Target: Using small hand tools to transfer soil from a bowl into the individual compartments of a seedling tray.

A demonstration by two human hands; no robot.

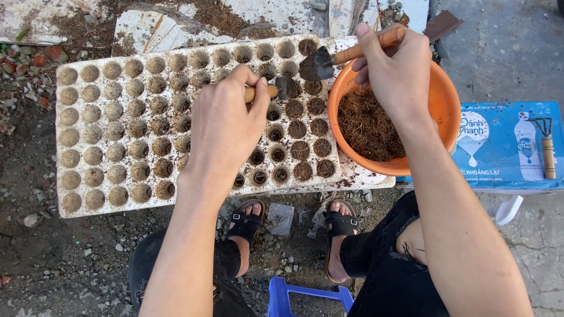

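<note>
- We see a white seed tray (88, 141) lying flat on the ground and filling the left and middle of the head view; most of its round cells are packed with brown soil, while a few near its right front corner look darker and only part filled.
- To the right, touching the tray's edge, stands an orange bowl (446, 105) holding brown fibrous soil.
- Beyond the bowl on the right lies a blue carton (499, 152), and a small hand rake (547, 147) with a wooden handle rests on it.
- Our left hand (226, 126) is closed around a small tool with a wooden handle (261, 92); its dark tip (286, 87) sits over the cells near the tray's upper right part.
- Our right hand (396, 73) grips a small trowel (329, 60) by its wooden handle, over the bowl's far rim; the dark blade (316, 66) hangs above the tray's upper right corner, just beside the left tool's tip.
- Below, we see our feet in black sandals (247, 223) on gravel, and a blue stool (305, 296) at the bottom edge.
</note>
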